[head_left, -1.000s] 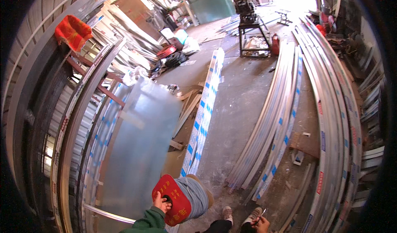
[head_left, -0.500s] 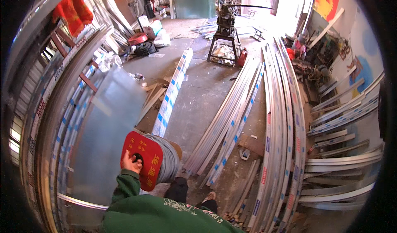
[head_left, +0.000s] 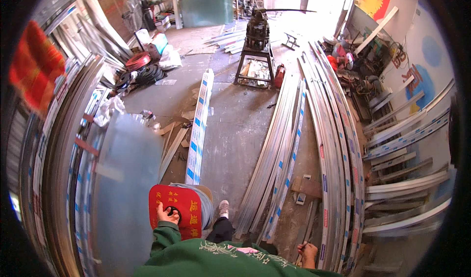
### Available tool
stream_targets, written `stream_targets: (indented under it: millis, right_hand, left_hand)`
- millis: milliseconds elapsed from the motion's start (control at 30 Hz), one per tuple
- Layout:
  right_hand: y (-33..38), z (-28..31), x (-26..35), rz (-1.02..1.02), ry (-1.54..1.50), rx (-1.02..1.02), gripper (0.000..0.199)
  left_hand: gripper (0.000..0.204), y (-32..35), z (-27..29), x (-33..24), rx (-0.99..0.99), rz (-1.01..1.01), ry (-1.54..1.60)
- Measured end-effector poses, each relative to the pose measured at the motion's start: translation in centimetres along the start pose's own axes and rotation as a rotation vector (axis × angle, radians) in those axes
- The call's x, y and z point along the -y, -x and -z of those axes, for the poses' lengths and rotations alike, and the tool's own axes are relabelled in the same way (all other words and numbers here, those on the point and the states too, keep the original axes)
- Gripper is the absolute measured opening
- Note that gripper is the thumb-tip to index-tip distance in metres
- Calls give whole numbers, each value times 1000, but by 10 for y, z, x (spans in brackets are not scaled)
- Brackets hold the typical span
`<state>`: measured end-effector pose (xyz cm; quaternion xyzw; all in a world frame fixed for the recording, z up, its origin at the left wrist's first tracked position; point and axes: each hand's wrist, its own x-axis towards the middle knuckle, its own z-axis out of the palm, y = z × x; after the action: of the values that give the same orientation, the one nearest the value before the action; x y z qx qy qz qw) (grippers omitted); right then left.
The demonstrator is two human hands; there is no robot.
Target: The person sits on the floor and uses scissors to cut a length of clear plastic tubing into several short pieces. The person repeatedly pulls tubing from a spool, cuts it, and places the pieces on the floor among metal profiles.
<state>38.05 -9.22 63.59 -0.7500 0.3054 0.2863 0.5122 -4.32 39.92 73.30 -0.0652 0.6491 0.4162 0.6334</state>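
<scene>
My left hand [head_left: 167, 215] grips a spool [head_left: 189, 203] at the hole in the middle of its red, square side plate. Grey line is wound on the spool, which hangs at my left side against my green sleeve. My right hand [head_left: 307, 251] is low on the right, beside the long metal profiles. Its fingers are curled in; whether anything lies inside them is hidden. A wrapped profile bundle [head_left: 198, 129] with blue and white film lies just ahead of the spool.
Long profiles [head_left: 274, 154] line the floor ahead and to the right. A glass sheet [head_left: 127, 174] leans on a loaded rack at left. A black machine on a stand [head_left: 255, 56] is ahead, near a red fire extinguisher [head_left: 279, 76]. Wood scraps [head_left: 171, 147] lie beside the wrapped bundle.
The view has moved forward and turned to the right. My right hand has come into sight at the lower edge. My left hand keeps its hold on the spool, and one foot has stepped forward.
</scene>
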Motion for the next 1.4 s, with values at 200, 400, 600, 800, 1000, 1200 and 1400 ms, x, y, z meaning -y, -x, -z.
stream_targets:
  millis: [200,400,600,800,1000,1200,1400]
  right_hand:
    - [80,-104,34,-8,-34,205,10]
    - [60,-118,33,-88,48,58,13]
    - [-11,-149,8,-480,153,-381,23]
    - [-66,-259,122,-256,318,-65,29]
    - [-162,-463,335,415,399,49,26]
    - [-131,-651,508,297,61,489,14]
    - [-99,-689,502,33,-23,378,17]
  left_hand:
    - [56,-34,-67,-66,71,7,-63]
    - [56,-47,-150,-126,112,-23,-27]
    - [52,-58,-230,-162,123,-93,26]
    - [60,-85,-318,-188,25,-42,149]
    - [56,-87,-382,-213,-32,-122,215]
    - [54,-137,-473,-258,-50,-135,285]
    - [54,-220,-609,-294,-67,-1,256]
